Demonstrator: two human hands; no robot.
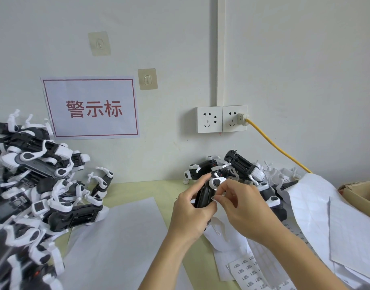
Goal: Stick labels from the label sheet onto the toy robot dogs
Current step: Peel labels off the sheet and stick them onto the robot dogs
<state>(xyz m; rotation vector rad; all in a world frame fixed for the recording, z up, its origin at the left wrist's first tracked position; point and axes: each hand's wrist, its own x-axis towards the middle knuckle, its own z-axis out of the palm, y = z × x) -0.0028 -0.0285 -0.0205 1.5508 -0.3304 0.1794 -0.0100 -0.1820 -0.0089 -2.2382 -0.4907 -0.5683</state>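
Observation:
My left hand (pixel 190 212) grips a black and white toy robot dog (pixel 205 194) above the table, its dark underside turned toward me. My right hand (pixel 240 204) pinches a small label (pixel 213 198) between thumb and fingers, right against the dog's body. A label sheet (pixel 251 273) with several printed labels lies on the table below my right forearm. More robot dogs sit in a small pile (pixel 240 166) behind my hands and in a big heap (pixel 33 185) at the left.
Used white backing sheets (pixel 318 208) pile up at the right, beside a cardboard box (pixel 360 195). A blank white sheet (pixel 121 237) lies in the middle. A yellow cable (pixel 274 143) runs from the wall socket (pixel 234 119) down behind the papers.

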